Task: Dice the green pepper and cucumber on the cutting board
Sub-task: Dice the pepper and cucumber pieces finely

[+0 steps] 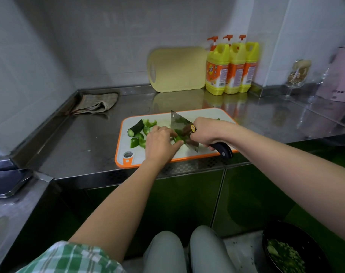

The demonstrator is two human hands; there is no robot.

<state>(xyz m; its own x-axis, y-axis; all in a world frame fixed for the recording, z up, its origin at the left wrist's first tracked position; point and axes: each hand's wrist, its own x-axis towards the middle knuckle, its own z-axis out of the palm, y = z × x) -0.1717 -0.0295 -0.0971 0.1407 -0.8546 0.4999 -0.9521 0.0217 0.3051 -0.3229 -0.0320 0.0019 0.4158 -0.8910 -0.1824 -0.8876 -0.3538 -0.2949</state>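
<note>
Head view: green pepper (177,138) being diced on cutting board (128,152).
Right hand (204,133) grips cleaver (182,127); left hand (159,143) pins it with curled fingers (166,133); cucumber (136,128) lies left. Next chop likely needs fingertips clear.

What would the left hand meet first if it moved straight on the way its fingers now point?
The left hand holds a green pepper piece at its fingertips. Just beyond stands the cleaver, gripped by the right hand, so it would likely meet the blade's flat side first, though depth is unclear.
</note>
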